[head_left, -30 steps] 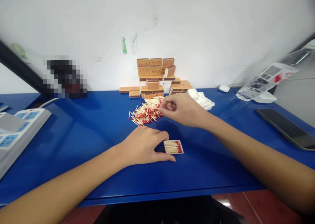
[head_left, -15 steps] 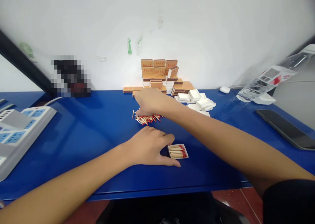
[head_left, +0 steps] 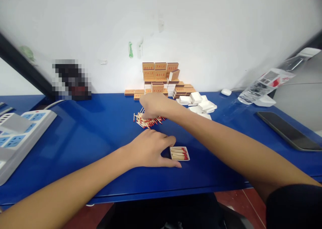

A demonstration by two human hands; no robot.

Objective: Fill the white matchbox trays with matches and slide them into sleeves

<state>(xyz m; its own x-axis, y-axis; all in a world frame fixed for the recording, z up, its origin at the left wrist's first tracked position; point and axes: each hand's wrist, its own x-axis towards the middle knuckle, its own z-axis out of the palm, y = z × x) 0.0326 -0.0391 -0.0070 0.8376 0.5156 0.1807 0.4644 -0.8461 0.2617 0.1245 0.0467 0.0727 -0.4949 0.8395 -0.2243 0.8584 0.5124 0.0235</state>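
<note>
My left hand (head_left: 153,148) rests on the blue table, its thumb and forefinger closed about the left end of a small white matchbox tray (head_left: 188,158). Inside that tray lies a layer of matches (head_left: 179,153), red heads to the right. Farther back, my right hand (head_left: 157,105) bends down into a loose pile of matches (head_left: 148,122). Its fingers are curled together among the matches; the fingertips are mostly hidden, so how many they grip cannot be seen.
Behind the pile stand stacked orange matchboxes (head_left: 160,74) against the wall. White empty trays (head_left: 206,105) lie heaped to their right. A water bottle (head_left: 266,84) and a phone (head_left: 289,130) are at the right, a power strip (head_left: 27,131) at the left.
My right hand has shifted slightly within the match pile, and more matches show at its left side. My left hand stays at the tray. The whole view has moved a little.
</note>
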